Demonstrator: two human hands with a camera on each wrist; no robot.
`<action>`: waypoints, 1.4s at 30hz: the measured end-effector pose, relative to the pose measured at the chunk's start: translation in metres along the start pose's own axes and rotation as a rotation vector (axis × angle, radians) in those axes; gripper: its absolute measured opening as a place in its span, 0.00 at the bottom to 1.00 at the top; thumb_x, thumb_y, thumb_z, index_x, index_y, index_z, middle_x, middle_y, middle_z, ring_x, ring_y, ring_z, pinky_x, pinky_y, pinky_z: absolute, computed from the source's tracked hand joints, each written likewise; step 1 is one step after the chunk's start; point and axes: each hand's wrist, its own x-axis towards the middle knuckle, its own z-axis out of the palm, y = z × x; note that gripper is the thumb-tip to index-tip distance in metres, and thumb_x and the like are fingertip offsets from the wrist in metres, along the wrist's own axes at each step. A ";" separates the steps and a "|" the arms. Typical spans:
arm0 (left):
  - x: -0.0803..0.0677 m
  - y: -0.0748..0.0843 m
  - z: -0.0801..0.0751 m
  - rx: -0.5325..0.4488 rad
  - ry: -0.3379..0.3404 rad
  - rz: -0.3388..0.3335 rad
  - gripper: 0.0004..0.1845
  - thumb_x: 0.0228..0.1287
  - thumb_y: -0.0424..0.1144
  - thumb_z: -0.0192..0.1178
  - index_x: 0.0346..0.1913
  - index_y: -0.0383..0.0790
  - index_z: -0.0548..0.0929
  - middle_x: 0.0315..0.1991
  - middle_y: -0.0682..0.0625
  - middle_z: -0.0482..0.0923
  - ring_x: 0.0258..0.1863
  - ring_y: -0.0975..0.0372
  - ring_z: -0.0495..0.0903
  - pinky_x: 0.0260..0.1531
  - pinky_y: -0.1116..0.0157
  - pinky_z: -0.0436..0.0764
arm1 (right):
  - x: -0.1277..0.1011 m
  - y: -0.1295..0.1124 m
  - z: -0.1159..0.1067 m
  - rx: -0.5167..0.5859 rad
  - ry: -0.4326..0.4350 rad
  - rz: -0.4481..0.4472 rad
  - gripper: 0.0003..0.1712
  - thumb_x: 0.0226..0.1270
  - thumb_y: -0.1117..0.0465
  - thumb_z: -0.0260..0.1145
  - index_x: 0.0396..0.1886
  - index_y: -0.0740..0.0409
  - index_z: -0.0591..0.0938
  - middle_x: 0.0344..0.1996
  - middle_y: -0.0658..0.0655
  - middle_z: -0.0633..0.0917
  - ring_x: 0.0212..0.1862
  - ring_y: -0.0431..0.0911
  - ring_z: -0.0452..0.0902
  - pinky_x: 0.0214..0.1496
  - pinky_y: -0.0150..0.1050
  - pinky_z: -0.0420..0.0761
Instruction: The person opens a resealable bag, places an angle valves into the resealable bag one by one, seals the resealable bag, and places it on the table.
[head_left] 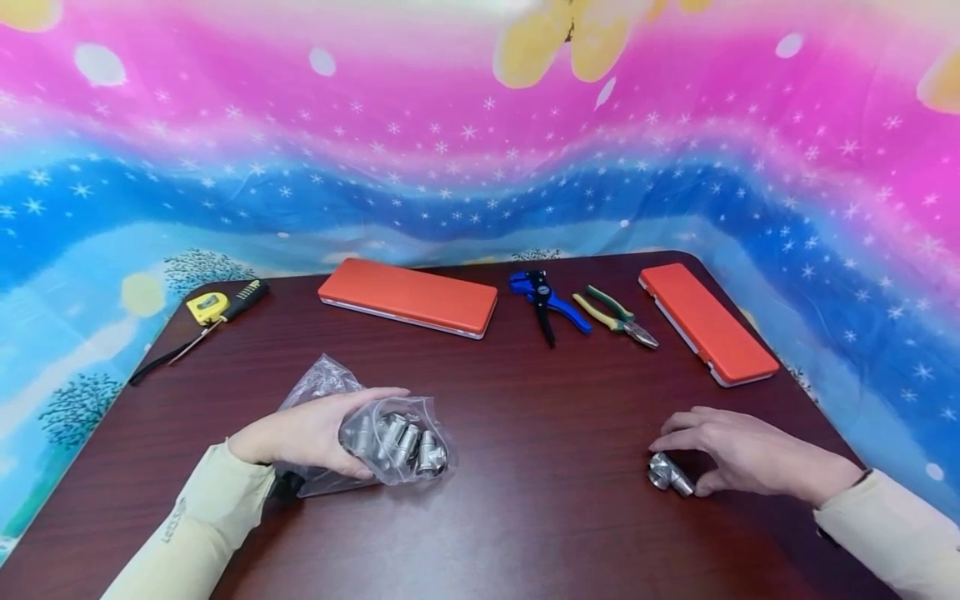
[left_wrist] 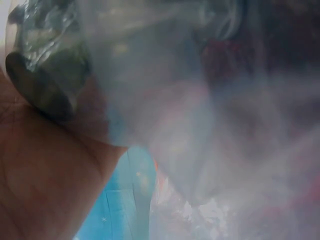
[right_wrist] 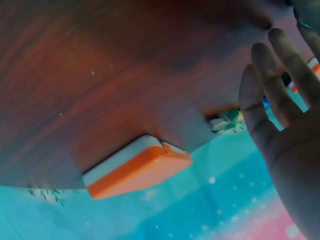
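Observation:
My left hand (head_left: 347, 432) grips a clear plastic bag (head_left: 390, 442) holding several metal sockets (head_left: 405, 446); the bag lies on the dark wooden table (head_left: 525, 467) at front left. In the left wrist view the bag's plastic (left_wrist: 200, 100) fills the frame, with one socket (left_wrist: 40, 85) against my palm (left_wrist: 45, 175). My right hand (head_left: 686, 457) rests at front right with relaxed fingers over two or three loose sockets (head_left: 669, 475), thumb beside them. The right wrist view shows its fingers (right_wrist: 280, 100) held fairly straight above the table (right_wrist: 125, 75).
Two shut orange cases lie at the back: one centre-left (head_left: 408, 296), one at the right edge (head_left: 708, 321), whose corner (right_wrist: 137, 172) shows from the right wrist. Between them lie a blue wire stripper (head_left: 546, 300) and green-yellow pliers (head_left: 617, 315). A yellow tape measure (head_left: 207, 307) sits back left.

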 end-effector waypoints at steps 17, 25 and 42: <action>-0.001 0.002 0.001 -0.006 0.001 -0.003 0.53 0.47 0.54 0.78 0.75 0.47 0.62 0.65 0.56 0.71 0.59 0.62 0.73 0.56 0.58 0.74 | 0.044 -0.030 0.025 0.097 0.194 0.128 0.28 0.53 0.48 0.77 0.55 0.49 0.82 0.47 0.40 0.79 0.49 0.36 0.74 0.49 0.41 0.80; -0.001 0.001 0.000 -0.010 -0.001 -0.013 0.53 0.46 0.54 0.78 0.75 0.53 0.61 0.66 0.57 0.69 0.61 0.62 0.72 0.58 0.57 0.73 | 0.115 -0.080 0.010 0.210 0.290 -0.023 0.31 0.54 0.50 0.76 0.57 0.54 0.82 0.49 0.45 0.80 0.51 0.39 0.74 0.53 0.42 0.79; -0.001 0.000 -0.001 -0.037 -0.006 0.009 0.52 0.48 0.54 0.77 0.75 0.48 0.62 0.63 0.54 0.73 0.56 0.62 0.75 0.56 0.60 0.74 | 0.239 -0.164 0.013 -0.126 0.364 -0.389 0.33 0.57 0.49 0.77 0.61 0.57 0.80 0.53 0.51 0.82 0.48 0.43 0.74 0.54 0.32 0.74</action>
